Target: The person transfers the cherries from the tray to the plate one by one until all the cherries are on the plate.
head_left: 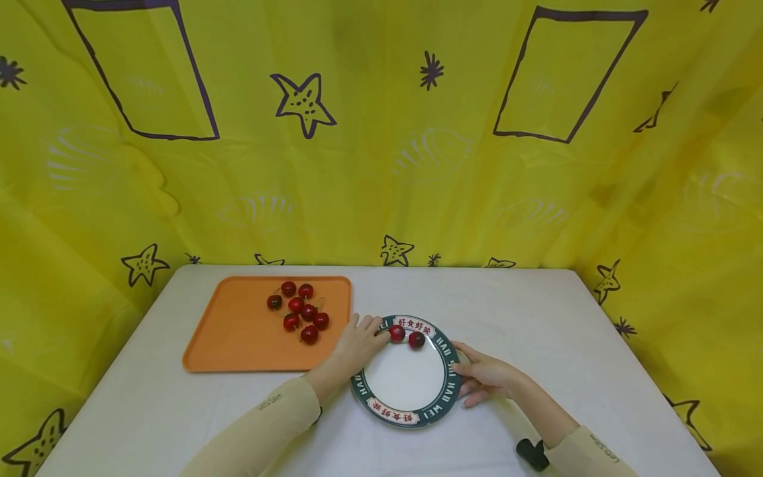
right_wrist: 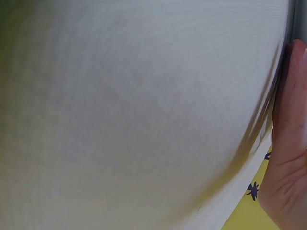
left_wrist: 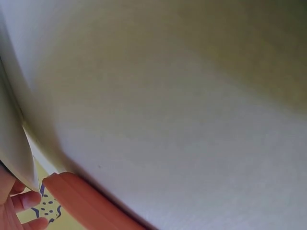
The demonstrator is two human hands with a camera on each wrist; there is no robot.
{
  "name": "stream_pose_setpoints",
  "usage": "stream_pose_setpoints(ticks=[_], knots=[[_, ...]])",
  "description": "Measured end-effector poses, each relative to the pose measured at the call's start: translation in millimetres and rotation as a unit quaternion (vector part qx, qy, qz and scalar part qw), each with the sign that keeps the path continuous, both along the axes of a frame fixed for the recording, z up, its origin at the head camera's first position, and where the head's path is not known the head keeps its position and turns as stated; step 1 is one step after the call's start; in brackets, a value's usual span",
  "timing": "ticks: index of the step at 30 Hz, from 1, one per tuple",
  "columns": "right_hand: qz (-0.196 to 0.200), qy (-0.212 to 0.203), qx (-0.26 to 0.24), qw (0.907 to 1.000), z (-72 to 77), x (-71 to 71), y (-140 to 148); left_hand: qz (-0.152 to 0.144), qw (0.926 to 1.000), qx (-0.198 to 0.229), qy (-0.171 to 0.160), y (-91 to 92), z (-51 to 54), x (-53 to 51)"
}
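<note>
A round white plate point(head_left: 405, 381) with a green lettered rim carries two dark red cherries point(head_left: 397, 333) near its far edge. My left hand point(head_left: 352, 344) grips the plate's upper left rim, one digit beside the left cherry and the other fingers outside the rim. On the right rim my right hand point(head_left: 489, 374) holds on, thumb on top and fingers reaching beneath. In the left wrist view, the fingers of my left hand point(left_wrist: 21, 206) show by the plate's edge point(left_wrist: 14, 139). My right hand point(right_wrist: 290, 134) is partly seen at the right wrist view's edge.
An orange tray point(head_left: 238, 331) lies left of the plate, with several cherries point(head_left: 308, 313) on its right half. The tray's edge point(left_wrist: 91, 201) shows in the left wrist view. A white cloth point(head_left: 501, 298) covers the table; yellow patterned curtains point(head_left: 381, 172) stand behind and at the sides.
</note>
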State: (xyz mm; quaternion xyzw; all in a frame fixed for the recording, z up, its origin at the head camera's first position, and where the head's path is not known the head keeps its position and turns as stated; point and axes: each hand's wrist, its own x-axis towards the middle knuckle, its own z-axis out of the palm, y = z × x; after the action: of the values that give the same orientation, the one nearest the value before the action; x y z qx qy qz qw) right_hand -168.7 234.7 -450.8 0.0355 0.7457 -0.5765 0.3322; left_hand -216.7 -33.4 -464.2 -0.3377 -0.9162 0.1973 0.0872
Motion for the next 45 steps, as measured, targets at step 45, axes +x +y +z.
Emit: stream_pose_setpoints(ticks=[45], knots=[[-0.001,0.0,-0.001,1.0,-2.2,-0.2,0,0.156,0.966,0.202,0.037,-121.9,16.5,-25.2]])
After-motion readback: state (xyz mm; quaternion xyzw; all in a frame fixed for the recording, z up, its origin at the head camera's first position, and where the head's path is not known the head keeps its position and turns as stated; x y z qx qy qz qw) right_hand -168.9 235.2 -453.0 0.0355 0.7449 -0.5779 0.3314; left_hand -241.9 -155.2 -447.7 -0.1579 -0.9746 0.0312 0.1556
